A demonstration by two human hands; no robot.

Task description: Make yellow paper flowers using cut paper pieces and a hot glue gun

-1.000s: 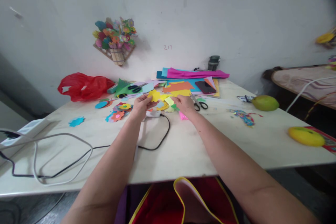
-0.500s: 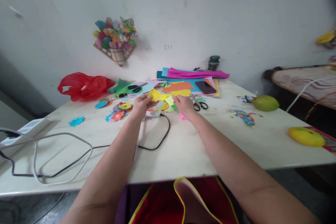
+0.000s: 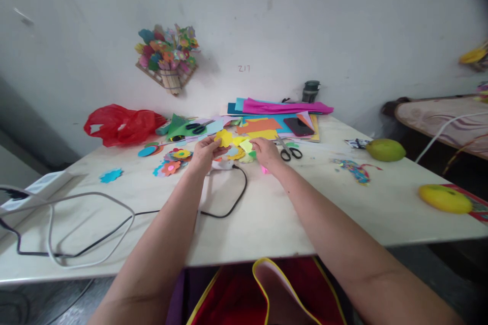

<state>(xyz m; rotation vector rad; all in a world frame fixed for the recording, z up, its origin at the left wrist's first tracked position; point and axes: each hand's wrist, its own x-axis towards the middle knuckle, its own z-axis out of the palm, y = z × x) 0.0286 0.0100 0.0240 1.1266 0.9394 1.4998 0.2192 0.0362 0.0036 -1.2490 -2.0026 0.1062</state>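
Note:
My left hand (image 3: 208, 151) pinches a yellow paper flower (image 3: 223, 138) by its left edge, above the table. Across from it, my right hand (image 3: 266, 152) is closed at the edge of a small pale yellow paper piece (image 3: 246, 146), which it appears to pinch. Between and below the hands lie more cut pieces, among them a scalloped yellow one (image 3: 238, 154). Under them sits a white device (image 3: 223, 165) with a black cord. Black-handled scissors (image 3: 291, 153) rest just right of my right hand, near a bit of pink paper (image 3: 265, 169).
Coloured sheets (image 3: 263, 124) and a phone (image 3: 298, 127) lie at the back. Finished layered flowers (image 3: 170, 167), a blue cut-out (image 3: 111, 175) and a red plastic bag (image 3: 122, 125) are left. Loose cables (image 3: 95, 194) cross the left front. Two mangoes, one green (image 3: 386, 150), one yellow (image 3: 445, 198), sit right.
Almost nothing differs. My right hand has shifted very slightly, while my left hand keeps the yellow paper flower in the same place.

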